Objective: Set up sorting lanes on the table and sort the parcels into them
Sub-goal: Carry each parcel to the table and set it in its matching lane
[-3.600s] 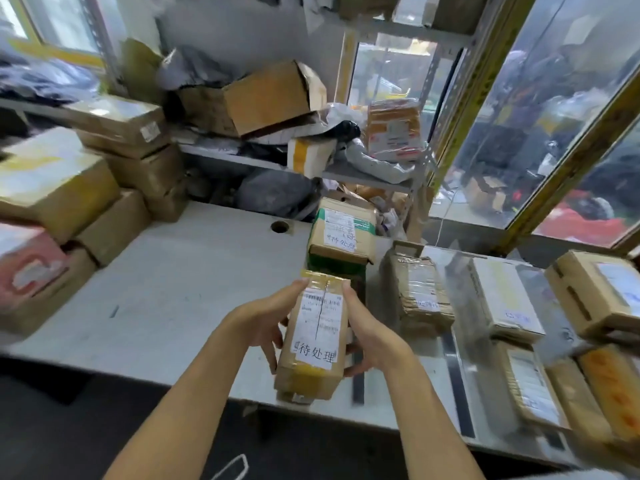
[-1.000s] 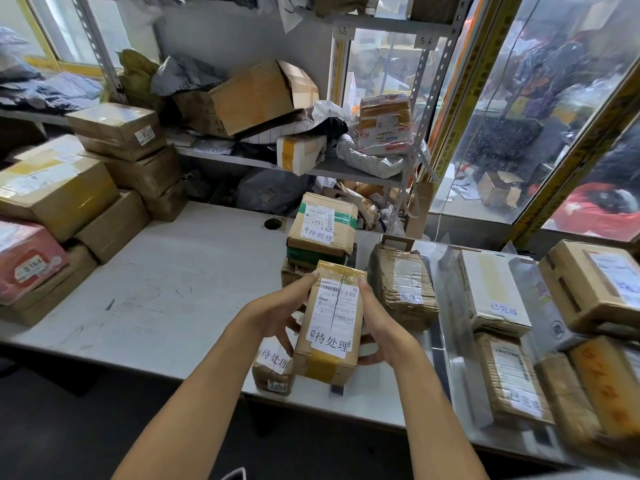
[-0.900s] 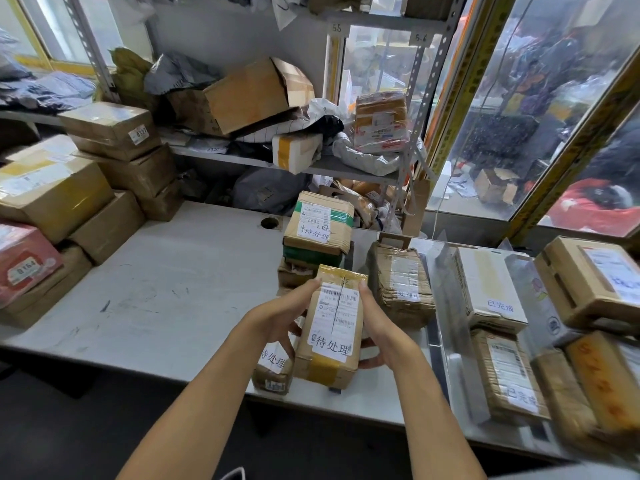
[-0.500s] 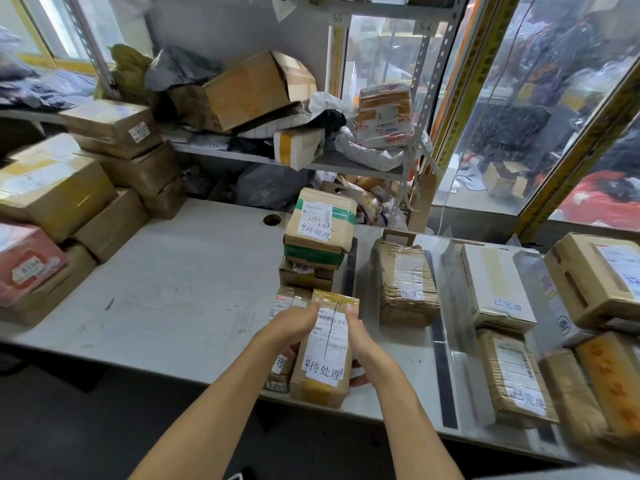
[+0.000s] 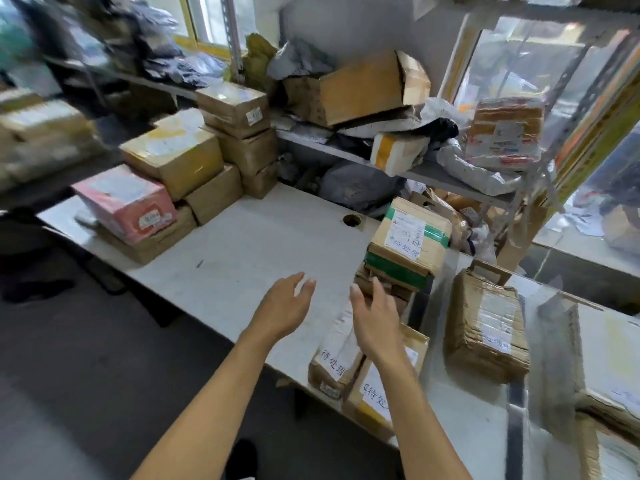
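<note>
Two small brown parcels with white handwritten labels lie side by side at the table's near edge, one on the left [image 5: 334,358] and one on the right [image 5: 375,393]. My left hand [image 5: 284,306] hovers over bare table to their left, fingers relaxed, holding nothing. My right hand [image 5: 375,318] hangs just above the two parcels, fingers straight, gripping nothing. Behind them stands a stack topped by a green-taped box [image 5: 408,239]. A taped corrugated parcel [image 5: 486,332] lies to the right, past a dark lane strip [image 5: 516,434].
The grey table [image 5: 249,247] carries a stack of large boxes at its left end, including a pink one [image 5: 126,202]. A shelf [image 5: 433,171] behind holds an open carton and bagged parcels. More labelled parcels lie at the far right [image 5: 609,441].
Both hands have set the labelled parcel down beside the other at the near edge and let go. They have lifted away, and the view has swung left.
</note>
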